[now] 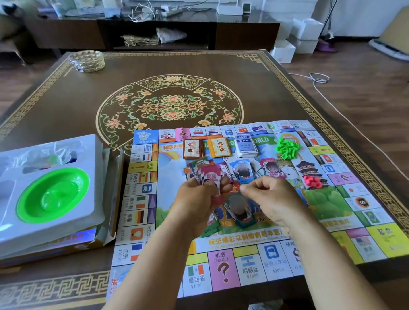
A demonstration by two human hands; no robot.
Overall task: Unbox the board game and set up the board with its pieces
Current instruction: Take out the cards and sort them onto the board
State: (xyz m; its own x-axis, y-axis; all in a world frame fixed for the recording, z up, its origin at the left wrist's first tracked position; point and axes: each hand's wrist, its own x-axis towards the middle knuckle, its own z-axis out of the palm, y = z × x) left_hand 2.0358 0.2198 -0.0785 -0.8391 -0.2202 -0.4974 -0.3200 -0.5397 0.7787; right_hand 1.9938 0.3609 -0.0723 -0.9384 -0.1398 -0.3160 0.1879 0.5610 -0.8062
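While the game board (249, 257) lies flat on the near right of the table (58, 102), the left hand (195, 199) grips a fan of play money (206, 173) above it; the right hand (270, 199), just beside, pinches its fingertips together on nothing I can make out. Three card decks (218, 147) sit far on the board, the open box (49, 195) to the left.

The worktop (58, 109) is dark brown with a gold key-pattern border and a round floral medallion at its centre. A clear glass dish (86, 61) stands at the far left corner of the worktop. Beyond the worktop, a low dark cabinet (148, 31) carries a white router (229, 9) and loose cables. Right of the worktop, white boxes (297, 39) sit stacked on the wooden floor, and a white cord (321, 90) trails across it.
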